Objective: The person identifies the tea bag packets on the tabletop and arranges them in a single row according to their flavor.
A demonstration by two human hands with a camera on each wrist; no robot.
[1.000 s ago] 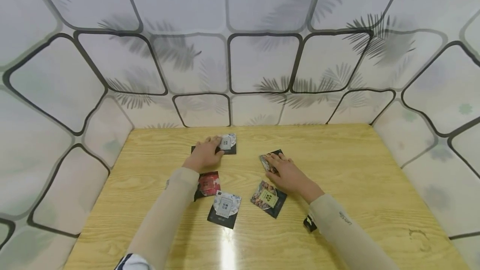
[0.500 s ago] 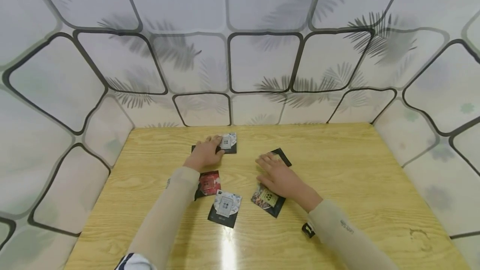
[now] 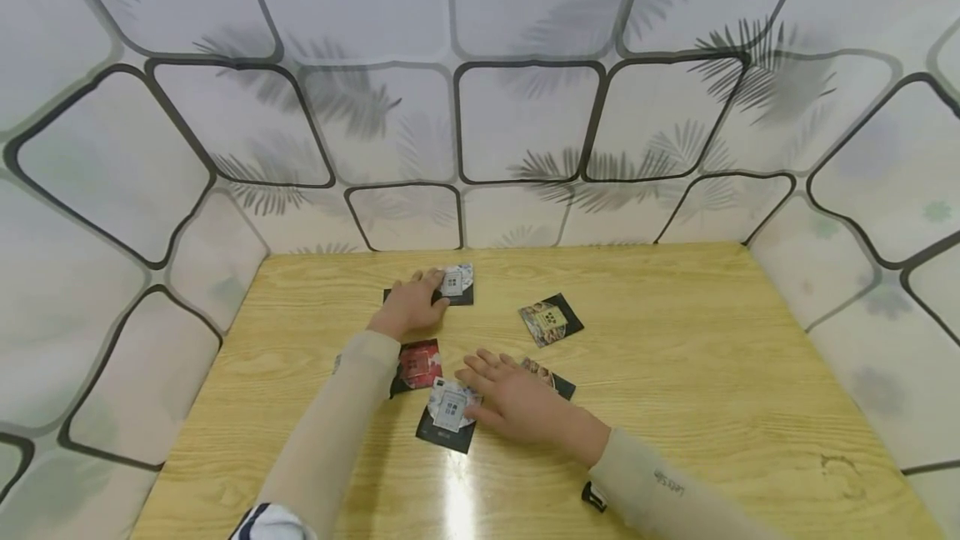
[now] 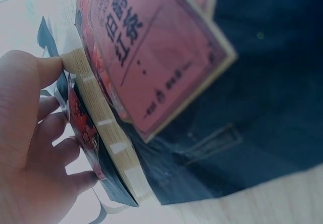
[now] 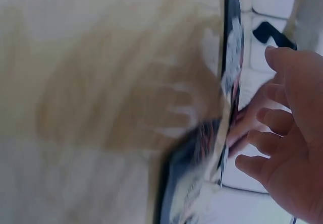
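At the back left of the table, my left hand (image 3: 408, 305) rests with loosely extended fingers on a dark packet, mostly hidden under it, beside a white-and-black tea packet (image 3: 457, 283). A red tea packet (image 3: 418, 365) lies by my left forearm; in the left wrist view a red-labelled tea packet (image 4: 156, 57) is close up. My right hand (image 3: 513, 398), fingers spread, is over the table by the near white-and-black tea packet (image 3: 448, 413), thumb at its edge; contact is unclear. It partly covers a brown-patterned tea packet (image 3: 558, 384). A yellow-labelled tea packet (image 3: 551, 320) lies beyond.
The wooden table (image 3: 675, 340) is enclosed at the back and sides by patterned pale cloth walls (image 3: 525, 123). A small black piece (image 3: 593, 497) shows at my right sleeve. Light glares off the front of the table.
My right hand has moved from the back-right packet, left and toward me, to the near white-and-black packet. The yellow-labelled packet is uncovered and has turned slightly. My left hand has stayed put.
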